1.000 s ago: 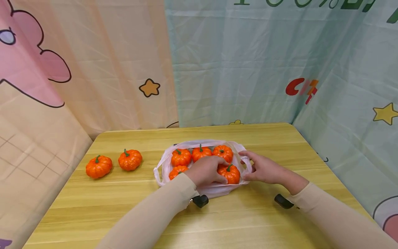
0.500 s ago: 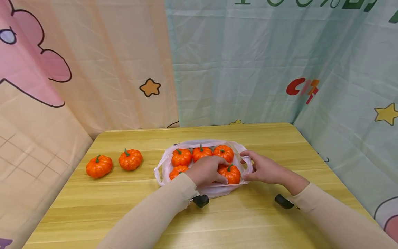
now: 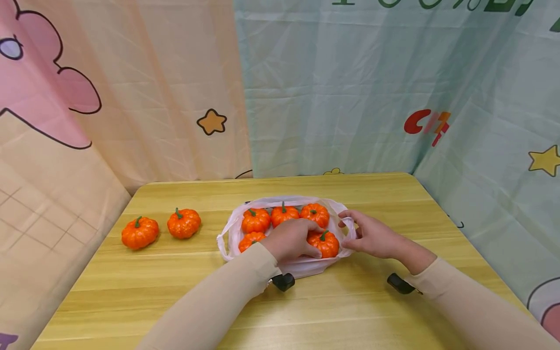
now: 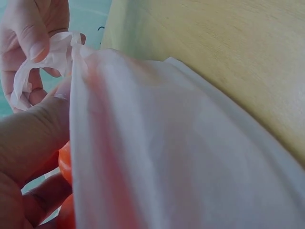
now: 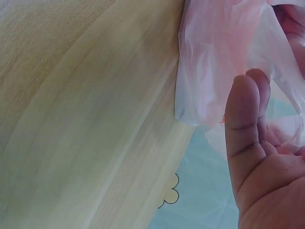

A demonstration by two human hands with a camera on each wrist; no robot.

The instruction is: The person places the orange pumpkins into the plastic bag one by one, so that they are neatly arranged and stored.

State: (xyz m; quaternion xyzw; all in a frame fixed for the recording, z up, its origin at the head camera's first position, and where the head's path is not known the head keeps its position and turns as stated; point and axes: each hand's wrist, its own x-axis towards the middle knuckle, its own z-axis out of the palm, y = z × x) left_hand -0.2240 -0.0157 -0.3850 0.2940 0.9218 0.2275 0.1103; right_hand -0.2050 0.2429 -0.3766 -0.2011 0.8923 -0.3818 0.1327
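A thin, pale pink plastic bag (image 3: pixel 306 268) lies open-mouthed on the table, with several small orange pumpkins (image 3: pixel 255 221) inside. My left hand (image 3: pixel 290 239) reaches into it, thumb and fingers around the front-right pumpkin (image 3: pixel 325 245), whose green stem shows. At the bag's right end, my right hand (image 3: pixel 375 235) holds the handle loop. The left wrist view shows that loop (image 4: pixel 59 50) between the right thumb and fingers, while the bag's side hides most of the pumpkins. In the right wrist view, the right-hand fingers (image 5: pixel 242 112) stand close against the bag film (image 5: pixel 209 62).
Two more orange pumpkins, one at the far left (image 3: pixel 140 233) and one nearer the bag (image 3: pixel 183 223), sit on the wooden table (image 3: pixel 358 311). Printed cloth curtains (image 3: pixel 332 97) enclose the back and sides, close behind the table's rear edge.
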